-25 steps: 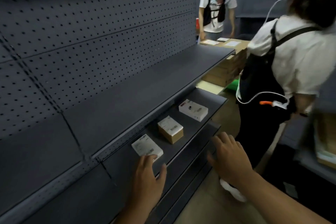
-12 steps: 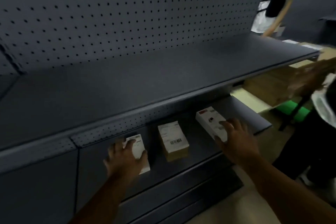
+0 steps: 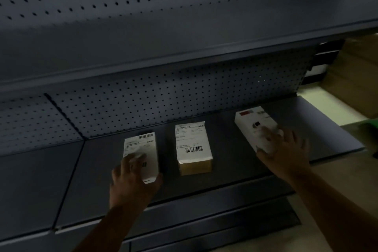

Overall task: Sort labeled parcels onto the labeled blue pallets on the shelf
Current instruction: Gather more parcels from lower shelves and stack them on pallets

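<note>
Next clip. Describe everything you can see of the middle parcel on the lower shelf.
The middle parcel is a small brown box that looks like cardboard. A white shipping label with blurred print and a barcode near the front covers almost all of its top. The label's front edge looks slightly crumpled above the bare brown front face. It lies flat on the dark grey lower shelf, long side running front to back, clear of the left white parcel and right white parcel. Neither the left hand nor the right hand touches it.

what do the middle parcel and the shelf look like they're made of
The middle parcel looks like matte brown cardboard: tan sides show under a white paper label with a barcode. The shelf is probably painted sheet metal: dark grey, smooth, with a perforated back panel.
</note>
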Tool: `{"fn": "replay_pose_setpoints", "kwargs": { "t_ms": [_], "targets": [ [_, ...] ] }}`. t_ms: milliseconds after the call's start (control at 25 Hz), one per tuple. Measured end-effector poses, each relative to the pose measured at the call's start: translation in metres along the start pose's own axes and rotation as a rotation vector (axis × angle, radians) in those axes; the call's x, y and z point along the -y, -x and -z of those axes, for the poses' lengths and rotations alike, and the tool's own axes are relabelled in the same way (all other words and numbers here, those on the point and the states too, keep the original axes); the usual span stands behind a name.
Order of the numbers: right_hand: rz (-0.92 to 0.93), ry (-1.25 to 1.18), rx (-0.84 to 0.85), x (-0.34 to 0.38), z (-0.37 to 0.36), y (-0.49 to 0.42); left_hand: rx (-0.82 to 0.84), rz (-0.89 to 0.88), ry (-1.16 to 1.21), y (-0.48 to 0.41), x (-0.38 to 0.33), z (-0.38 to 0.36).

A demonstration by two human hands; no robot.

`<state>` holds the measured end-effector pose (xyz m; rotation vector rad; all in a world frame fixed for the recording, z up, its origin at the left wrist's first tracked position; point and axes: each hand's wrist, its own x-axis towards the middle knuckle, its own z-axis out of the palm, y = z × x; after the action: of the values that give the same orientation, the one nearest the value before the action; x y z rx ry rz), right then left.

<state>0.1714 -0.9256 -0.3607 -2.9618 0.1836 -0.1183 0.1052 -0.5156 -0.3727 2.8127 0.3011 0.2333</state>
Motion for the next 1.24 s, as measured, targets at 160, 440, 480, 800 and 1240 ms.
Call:
{"fn": "replay_pose_setpoints", "kwargs": {
  "t_ms": [160, 440, 480, 800, 1240],
  "targets": [
    [0.041, -0.073, 0.039, -0.009, -0.008, -0.012, -0.063, -0.05, 0.096, -0.002, 0.001, 0.002],
    [0.047, -0.14, -0.077, 0.027, 0.052, 0.035, -0.172, -0.156, 0.231, 0.042, -0.027, 0.076],
    [0.041, -0.171, -0.053, 0.035, 0.069, 0.046, -0.168, -0.146, 0.25, 0.052, -0.034, 0.093],
    [0.308, -0.371, 0.0, 0.114, 0.152, 0.159, -0.243, 0.009, 0.282, 0.175, -0.046, 0.192],
    [0.919, -0.376, 0.167, 0.356, 0.152, 0.292, -0.52, 0.506, 0.165, 0.337, 0.144, 0.295]
  ]
}}
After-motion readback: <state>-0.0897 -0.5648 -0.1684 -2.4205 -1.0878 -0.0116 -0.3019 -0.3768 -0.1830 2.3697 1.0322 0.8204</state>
